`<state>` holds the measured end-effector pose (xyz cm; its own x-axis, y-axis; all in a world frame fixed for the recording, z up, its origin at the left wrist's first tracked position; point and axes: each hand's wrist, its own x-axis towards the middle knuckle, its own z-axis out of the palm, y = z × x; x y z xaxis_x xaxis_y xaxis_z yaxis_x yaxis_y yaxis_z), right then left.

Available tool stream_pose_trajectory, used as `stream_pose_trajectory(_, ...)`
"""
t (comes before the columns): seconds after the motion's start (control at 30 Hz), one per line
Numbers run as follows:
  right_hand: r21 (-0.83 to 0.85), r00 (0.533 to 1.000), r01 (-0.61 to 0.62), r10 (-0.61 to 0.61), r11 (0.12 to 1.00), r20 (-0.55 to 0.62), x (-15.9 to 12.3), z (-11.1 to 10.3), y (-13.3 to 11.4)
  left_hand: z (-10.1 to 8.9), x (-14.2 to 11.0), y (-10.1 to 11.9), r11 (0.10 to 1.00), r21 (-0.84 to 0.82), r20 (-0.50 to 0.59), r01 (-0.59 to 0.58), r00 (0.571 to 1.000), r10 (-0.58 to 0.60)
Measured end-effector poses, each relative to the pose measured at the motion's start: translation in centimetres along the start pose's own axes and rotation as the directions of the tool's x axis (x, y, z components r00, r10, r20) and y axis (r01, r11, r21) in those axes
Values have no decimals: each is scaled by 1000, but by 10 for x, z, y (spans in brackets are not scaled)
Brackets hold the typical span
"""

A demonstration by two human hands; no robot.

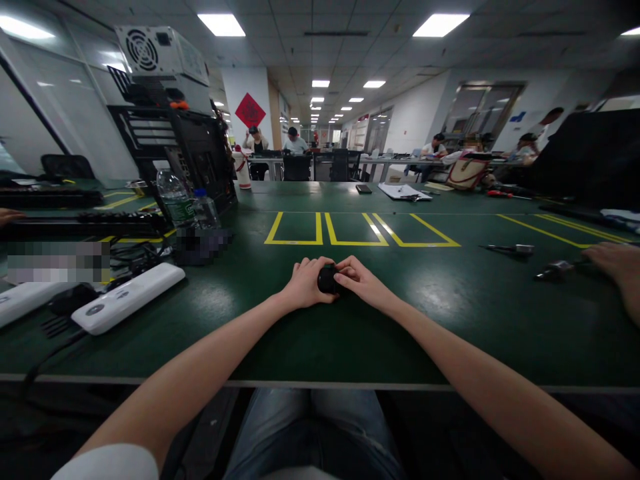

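Observation:
Between my hands, at the middle of the green table (260,333), is a small round black object (327,280) whose kind I cannot make out. My left hand (307,283) wraps round its left side, with thumb and fingers closed on it. From the right, my right hand (363,283) pinches the edge of the same black object with thumb and fingertips. Parts of the object are hidden behind the fingers. Beyond my hands, yellow tape outlines (294,243) mark the tabletop.
White power strips (127,298) with cables lie at left, near plastic bottles (173,197) and an open black computer case (193,153). Metal tools (555,269) lie at right, close to another person's hand (617,270). A clipboard (404,192) and phone (363,189) lie farther back.

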<state>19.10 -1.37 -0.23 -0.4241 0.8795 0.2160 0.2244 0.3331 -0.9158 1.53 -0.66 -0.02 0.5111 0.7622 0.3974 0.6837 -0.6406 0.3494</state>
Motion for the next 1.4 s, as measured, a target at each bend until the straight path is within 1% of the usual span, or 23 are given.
stream_pose_trajectory(0.07,-11,1000,-18,18,1000,20,0,1,-1,0,0,-1,1000,4,-1,10,1000,-10)
stream_pose_trajectory(0.13,-23,998,-9,10,1000,56,-1,1,-3,1,0,-3,1000,11,-9,26,1000,-25)
stream_pose_trajectory(0.3,-21,991,96,-93,995,93,-4,-1,-4,0,0,-5,999,20,-7,37,999,-37)
stream_pose_trajectory(0.4,5,994,63,-63,998,85,-2,0,-3,-2,-1,-4,999,24,1,35,999,-35)
stream_pose_trajectory(0.47,27,998,43,-44,999,52,0,1,-3,-2,-1,-4,1000,20,-3,23,1000,-23)
stream_pose_trajectory(0.57,16,999,29,-29,999,18,2,3,-4,-2,-2,-4,1000,14,-5,18,1000,-18)
stream_pose_trajectory(0.7,-2,1000,-14,14,1000,23,2,3,-5,-2,-2,-4,1000,6,-4,17,1000,-17)
stream_pose_trajectory(0.77,-14,999,6,-6,1000,40,0,2,-5,-2,-2,-4,1000,4,-3,23,1000,-23)
stream_pose_trajectory(0.9,-16,993,95,-94,995,73,-4,0,-7,-2,-1,-2,999,6,3,53,999,-53)
stream_pose_trajectory(1.0,7,995,71,-72,997,69,-3,1,-7,-1,-1,-2,999,14,1,46,999,-46)
stream_pose_trajectory(1.13,-11,999,49,-48,999,21,1,4,-6,0,-1,-4,999,29,-18,34,999,-34)
stream_pose_trajectory(1.2,-19,999,32,-32,999,16,1,5,-6,1,-1,-5,999,24,-20,23,1000,-23)
stream_pose_trajectory(1.3,-20,998,23,-21,1000,55,-1,3,-6,0,-1,-5,1000,16,-14,22,1000,-21)
stream_pose_trajectory(1.4,1,992,82,-82,997,96,-3,0,-6,-1,-1,-3,999,18,0,40,999,-40)
